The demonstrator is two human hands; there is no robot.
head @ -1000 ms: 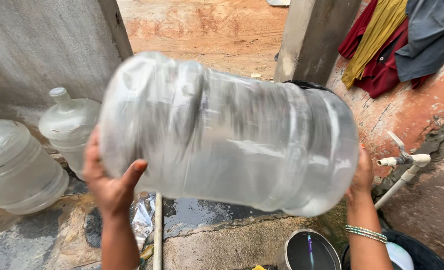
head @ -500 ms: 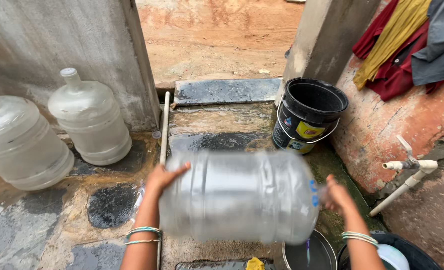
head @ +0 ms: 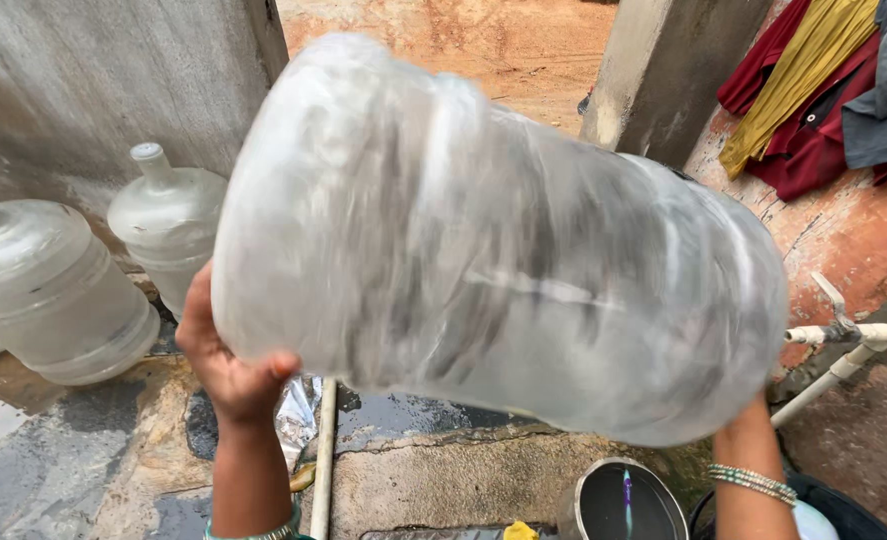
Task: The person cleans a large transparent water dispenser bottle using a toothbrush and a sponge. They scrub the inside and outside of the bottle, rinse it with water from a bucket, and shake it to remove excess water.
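Head view: left hand (head: 228, 365) grips blurred water jug (head: 503, 240), hiding right hand's grip.

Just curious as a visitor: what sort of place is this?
Probably an outdoor washing spot in a yard: a white tap pipe on the wall, wet concrete ground, and big water jugs standing by.

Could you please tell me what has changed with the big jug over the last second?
Half a second ago the large clear jug was held low and level; now it is swung back up, tilted, filling the view as it did a second ago. The left hand and right hand keep hold of its ends. The two jugs by the wall stayed put.
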